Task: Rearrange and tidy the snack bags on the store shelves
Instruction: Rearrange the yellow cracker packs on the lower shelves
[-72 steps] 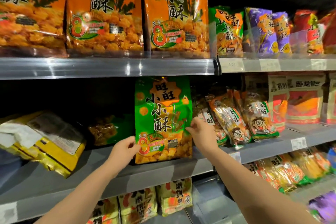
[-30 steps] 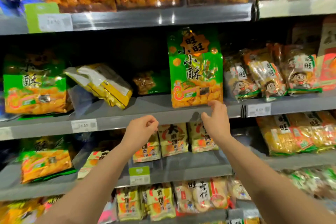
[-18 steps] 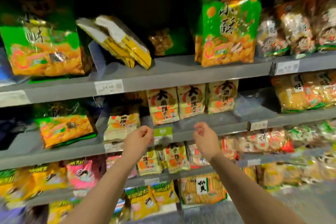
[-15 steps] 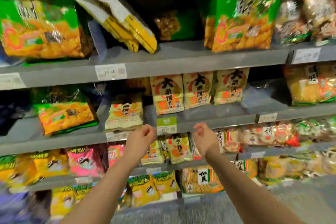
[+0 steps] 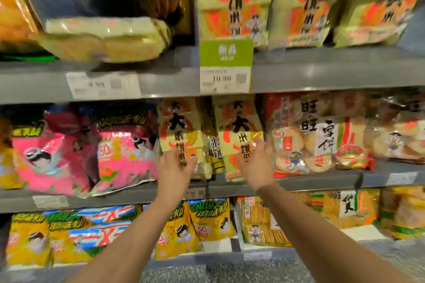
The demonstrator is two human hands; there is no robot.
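Both hands are out at the middle shelf (image 5: 322, 182). My left hand (image 5: 176, 167) is loose with fingers spread, in front of the lower part of the left cracker bag (image 5: 178, 126). My right hand (image 5: 255, 165) is also loose, palm turned in, at the lower right edge of the right cracker bag (image 5: 239, 122). Neither hand grasps anything. The frame is blurred, so I can't tell if the fingertips touch the film.

Progress: I judge this shelf as not yet done. The two cracker bags stand upright at the front edge but uneven, with a narrow bag (image 5: 212, 145) wedged edge-on between them. The pink bags (image 5: 57, 156) to the left slump and lean. On the shelf above, a pale bag (image 5: 103, 39) lies flat beside upright ones, left of the green price tag (image 5: 226, 53). Plenty left.

Materials: the bags are glossy thin plastic film, crinkly and slippery-looking. The cracker bags are blocky from the stacked contents, cream with red and black print. The pink ones are puffy pillow packs. The shelf is smooth grey metal.
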